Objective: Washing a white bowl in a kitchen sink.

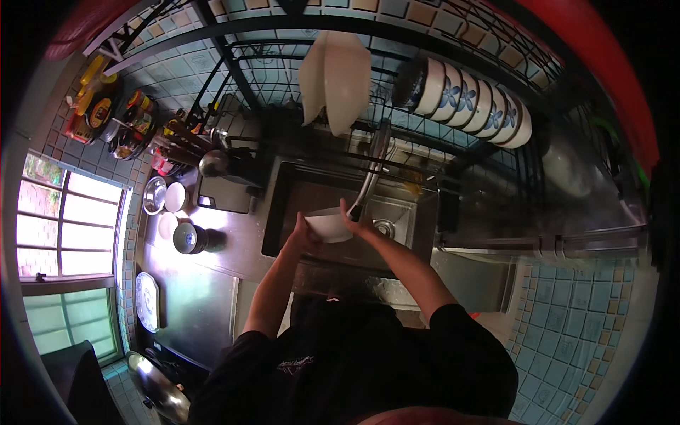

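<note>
Over the stainless-steel sink [297, 186], a white bowl [330, 226] is tilted between my two hands. My left hand [304, 234] grips its left side. On the opposite side, my right hand [355, 223] holds the rim, close to the end of the faucet spout [365, 191]. Whether water is running cannot be made out. The drain basket [383, 227] shows at the sink's bottom, right of the bowl. My fingers under the bowl are mostly hidden.
Above the sink, a black wire rack [265, 50] holds white square dishes [340, 79] and a row of blue-flowered bowls [470, 103]. Left on the counter stand stacked bowls [187, 238], white bowls [176, 197], a metal bowl [155, 195] and a patterned platter [147, 302]. A ladle [213, 163] sticks out nearby.
</note>
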`<state>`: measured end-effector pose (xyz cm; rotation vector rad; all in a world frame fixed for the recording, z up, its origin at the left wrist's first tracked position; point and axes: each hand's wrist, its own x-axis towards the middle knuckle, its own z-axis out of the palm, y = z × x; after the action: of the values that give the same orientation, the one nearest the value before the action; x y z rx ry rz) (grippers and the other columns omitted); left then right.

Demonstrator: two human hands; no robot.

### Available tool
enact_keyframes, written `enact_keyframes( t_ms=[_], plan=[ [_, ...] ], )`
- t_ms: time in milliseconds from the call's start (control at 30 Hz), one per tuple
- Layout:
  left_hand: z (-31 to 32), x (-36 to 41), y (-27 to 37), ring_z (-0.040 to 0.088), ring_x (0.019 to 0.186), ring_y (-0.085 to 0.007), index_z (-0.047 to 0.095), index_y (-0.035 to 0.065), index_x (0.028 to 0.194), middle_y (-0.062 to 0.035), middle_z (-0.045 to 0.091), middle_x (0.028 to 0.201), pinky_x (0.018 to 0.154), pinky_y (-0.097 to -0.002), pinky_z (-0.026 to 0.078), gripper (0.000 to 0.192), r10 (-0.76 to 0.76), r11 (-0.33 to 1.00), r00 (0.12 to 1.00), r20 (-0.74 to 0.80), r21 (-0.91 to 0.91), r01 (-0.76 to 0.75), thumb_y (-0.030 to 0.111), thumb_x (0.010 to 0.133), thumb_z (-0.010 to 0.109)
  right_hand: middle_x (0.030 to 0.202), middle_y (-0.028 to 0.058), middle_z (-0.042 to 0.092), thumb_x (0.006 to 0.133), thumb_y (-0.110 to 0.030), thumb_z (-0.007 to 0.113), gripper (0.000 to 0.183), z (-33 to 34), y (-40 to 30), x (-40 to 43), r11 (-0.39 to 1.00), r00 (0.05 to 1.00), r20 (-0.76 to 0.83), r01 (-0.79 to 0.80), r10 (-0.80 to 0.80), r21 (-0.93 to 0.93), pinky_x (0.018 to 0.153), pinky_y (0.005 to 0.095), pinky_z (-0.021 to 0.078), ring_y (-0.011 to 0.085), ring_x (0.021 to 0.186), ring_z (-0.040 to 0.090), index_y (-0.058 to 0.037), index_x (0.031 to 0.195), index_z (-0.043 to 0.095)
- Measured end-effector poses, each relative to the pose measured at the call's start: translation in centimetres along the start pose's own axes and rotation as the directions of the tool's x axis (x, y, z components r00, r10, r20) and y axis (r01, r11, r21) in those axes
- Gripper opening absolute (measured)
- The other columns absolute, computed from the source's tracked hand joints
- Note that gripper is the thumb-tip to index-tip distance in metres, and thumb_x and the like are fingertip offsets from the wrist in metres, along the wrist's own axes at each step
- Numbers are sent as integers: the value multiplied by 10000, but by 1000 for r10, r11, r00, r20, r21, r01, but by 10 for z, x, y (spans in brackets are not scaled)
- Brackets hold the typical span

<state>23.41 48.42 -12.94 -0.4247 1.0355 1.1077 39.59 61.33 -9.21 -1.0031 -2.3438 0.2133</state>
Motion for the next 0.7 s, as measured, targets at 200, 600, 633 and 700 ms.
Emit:
enact_keyframes(
  t_ms=[200,600,633,700],
  plan=[
    [64,-28,-20,509,993,-361,644,101,993,-183,586,1029,867,-471,399,374,924,208,380,-40,888,-411,421,869,496,655,122,617,804,-268,593,191,-34,-8,9,892,973,180,-210,147,401,517,424,444,329,621,617,-83,771,631],
    [132,-31,-10,578,672,-425,672,21,734,-228,577,663,591,-457,459,266,807,-365,292,514,821,-439,281,721,619,608,214,561,889,-352,471,437,-65,17,6,935,952,145,-296,271,197,502,477,424,401,573,574,-25,627,597],
    [132,-31,-9,576,664,-431,671,14,752,-245,564,664,569,-454,463,272,808,-366,289,513,822,-437,278,726,613,608,214,561,889,-352,471,437,-68,20,4,935,952,143,-295,271,197,502,477,424,401,573,574,-25,627,597],
    [125,-23,-3,575,663,-432,672,13,749,-245,558,655,567,-458,457,279,854,-217,335,398,858,-465,287,713,627,588,215,546,919,-384,428,501,-78,27,-1,859,908,260,-401,327,320,491,479,403,401,533,550,-15,618,582]
  ],
)
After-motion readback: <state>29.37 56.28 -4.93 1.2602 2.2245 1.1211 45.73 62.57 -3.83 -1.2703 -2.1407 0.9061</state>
